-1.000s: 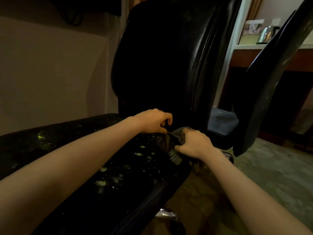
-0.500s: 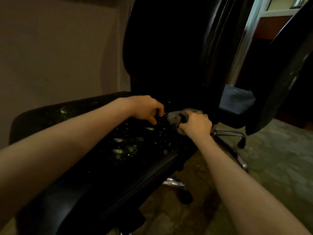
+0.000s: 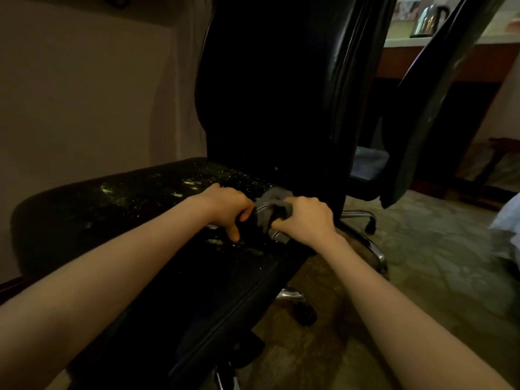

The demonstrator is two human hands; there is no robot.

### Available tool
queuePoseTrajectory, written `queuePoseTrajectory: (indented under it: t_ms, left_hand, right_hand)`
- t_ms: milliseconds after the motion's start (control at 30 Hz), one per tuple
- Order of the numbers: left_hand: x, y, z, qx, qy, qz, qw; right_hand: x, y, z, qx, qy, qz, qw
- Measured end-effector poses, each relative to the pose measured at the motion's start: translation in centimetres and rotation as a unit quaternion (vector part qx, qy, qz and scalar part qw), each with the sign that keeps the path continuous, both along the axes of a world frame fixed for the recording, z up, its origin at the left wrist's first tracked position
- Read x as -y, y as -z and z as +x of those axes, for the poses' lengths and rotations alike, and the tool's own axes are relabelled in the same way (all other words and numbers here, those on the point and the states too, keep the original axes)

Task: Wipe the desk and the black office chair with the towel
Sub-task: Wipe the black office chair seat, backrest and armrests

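Near the middle of the frame, both hands met at the back edge of the black chair's seat (image 3: 118, 209), just below the tall backrest (image 3: 270, 88). The right hand (image 3: 306, 218) was clenched around a bunched grey towel (image 3: 271, 206), pressing it into the crease where seat met back. The left hand (image 3: 228, 206) was curled beside it, fingers bent down against the seat and touching the towel's edge; whether it gripped the cloth could not be told. The seat, running toward the lower left, was speckled with pale crumbs and flakes. The towel looked soft, light and floppy, so it would likely wipe best wadded in the palm, not pinched by a corner. The smooth, firm seat would probably let it slide easily. The desk (image 3: 439, 43) stood at the upper right, well apart.
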State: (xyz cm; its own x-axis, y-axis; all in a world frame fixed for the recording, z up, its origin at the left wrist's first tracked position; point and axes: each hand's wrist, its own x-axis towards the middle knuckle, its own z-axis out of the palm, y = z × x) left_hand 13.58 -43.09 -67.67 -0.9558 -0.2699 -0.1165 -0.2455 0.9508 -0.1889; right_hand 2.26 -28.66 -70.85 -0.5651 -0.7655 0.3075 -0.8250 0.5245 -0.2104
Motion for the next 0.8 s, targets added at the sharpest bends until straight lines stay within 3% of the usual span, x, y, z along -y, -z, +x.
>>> queuePoseTrajectory:
  t_ms: [267,367,600,667,800]
  left_hand:
    - [-1.2,0.6,3.2,-0.089,-0.043,-0.012,0.995]
    - [-0.8,1.5,4.0,-0.096,-0.072,0.034,0.992]
    - [0.2,0.5,6.3,-0.137,-0.077,0.084,0.984]
    - [1.1,-0.2,8.6,-0.169,-0.090,0.135,0.972]
    - [2.0,-1.2,12.2,-0.227,-0.152,0.202,0.941]
  right_hand:
    - [1.5,-2.5,-0.5,0.019,0.081,-0.013,0.996]
    - [2.8,-1.1,1.7,-0.007,0.072,0.014,0.997]
    - [3.0,-1.8,3.3,0.034,0.049,-0.009,0.998]
    - [3.2,-1.8,3.3,0.021,0.082,-0.035,0.996]
    - [5.0,-1.0,7.3,0.005,0.089,0.001,0.996]
